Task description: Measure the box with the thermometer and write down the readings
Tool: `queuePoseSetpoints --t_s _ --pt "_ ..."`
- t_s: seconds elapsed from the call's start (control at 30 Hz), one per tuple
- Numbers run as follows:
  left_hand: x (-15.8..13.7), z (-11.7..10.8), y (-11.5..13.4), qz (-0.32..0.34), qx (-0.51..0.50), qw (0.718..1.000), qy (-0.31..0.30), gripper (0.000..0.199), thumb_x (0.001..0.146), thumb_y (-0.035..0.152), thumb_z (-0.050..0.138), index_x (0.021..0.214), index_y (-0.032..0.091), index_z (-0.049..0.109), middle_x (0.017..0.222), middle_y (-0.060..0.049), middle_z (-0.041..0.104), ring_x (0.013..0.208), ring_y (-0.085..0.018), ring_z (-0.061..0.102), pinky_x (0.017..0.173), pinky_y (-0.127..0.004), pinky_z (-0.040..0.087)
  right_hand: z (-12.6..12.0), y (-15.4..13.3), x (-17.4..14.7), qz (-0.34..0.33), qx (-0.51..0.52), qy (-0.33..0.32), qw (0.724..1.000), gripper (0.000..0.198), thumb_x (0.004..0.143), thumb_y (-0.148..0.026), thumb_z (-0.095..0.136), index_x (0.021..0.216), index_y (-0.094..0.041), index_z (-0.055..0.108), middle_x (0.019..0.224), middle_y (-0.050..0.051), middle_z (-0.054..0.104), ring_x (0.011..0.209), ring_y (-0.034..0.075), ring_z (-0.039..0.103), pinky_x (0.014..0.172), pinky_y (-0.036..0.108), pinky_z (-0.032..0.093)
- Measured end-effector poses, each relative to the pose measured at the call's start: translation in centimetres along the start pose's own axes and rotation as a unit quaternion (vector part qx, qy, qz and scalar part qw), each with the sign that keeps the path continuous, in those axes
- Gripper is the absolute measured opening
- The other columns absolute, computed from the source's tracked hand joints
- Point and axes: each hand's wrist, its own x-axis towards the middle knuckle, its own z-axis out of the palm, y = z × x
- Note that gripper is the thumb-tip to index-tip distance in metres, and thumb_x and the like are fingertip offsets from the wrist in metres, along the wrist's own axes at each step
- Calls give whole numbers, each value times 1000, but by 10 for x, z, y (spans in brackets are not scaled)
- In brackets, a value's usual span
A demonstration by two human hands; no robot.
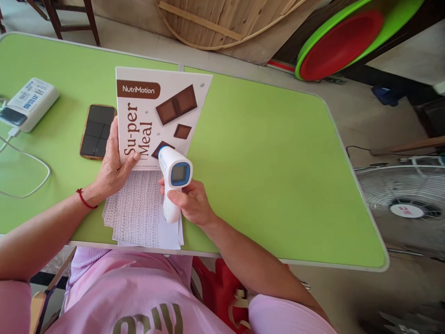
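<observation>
In the head view, the left hand (pixel 113 160) grips a box (pixel 167 102) by its lower left corner, thumb bent over the front and fingers spread only as wide as the box is thick. Most of those fingers pass behind the box, so their exact hold cannot be seen. The box is held tilted above the green table (pixel 271 176), its lower edge over a stack of papers (pixel 139 208). The right hand (pixel 194 204) is curled snugly around the handle of a thermometer (pixel 169 178), thumb on the near side; its other fingers are mostly out of sight behind the handle. The thermometer's blue nose overlaps the lower front of the box; whether they touch cannot be told. The screen is grey and unreadable. A phone (pixel 95 134) lies partly covered by the box, and a fan (pixel 406 211) is cut off at the right edge.
</observation>
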Motion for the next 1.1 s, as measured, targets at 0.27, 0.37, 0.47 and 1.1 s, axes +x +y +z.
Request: queuePoseSetpoints --t_s 0.27,0.37,0.47,1.1 --pt "-1 1 -1 -2 -4 1000 4 83 101 57 55 164 38 5 173 -5 16 161 -34 14 134 -53 15 1 0 1 -1 -10 3 1000 36 71 -58 71 65 -24 61 62 -1 55 60 15 50 59 34 46" --pt "-1 0 -1 0 -7 1000 1 84 101 58 54 164 39 4 173 -5 16 161 -34 14 134 -54 15 2 1 0 -1 -8 4 1000 39 72 -61 71 64 -24 60 62 -1 55 60 15 50 59 33 46" --pt "1 0 -1 10 -3 1000 -3 85 101 57 55 164 39 2 173 -4 13 161 -35 13 133 -54 15 3 0 1 5 3 2 1000 41 71 -64 72 67 -24 62 63 -1 57 61 15 51 58 33 47" --pt "1 0 0 4 -16 1000 8 85 99 59 57 164 38 7 172 -6 17 160 -35 16 133 -54 17 3 0 2 -12 -6 11 1000 38 69 -61 75 69 -25 63 65 -1 59 62 15 52 59 33 48"
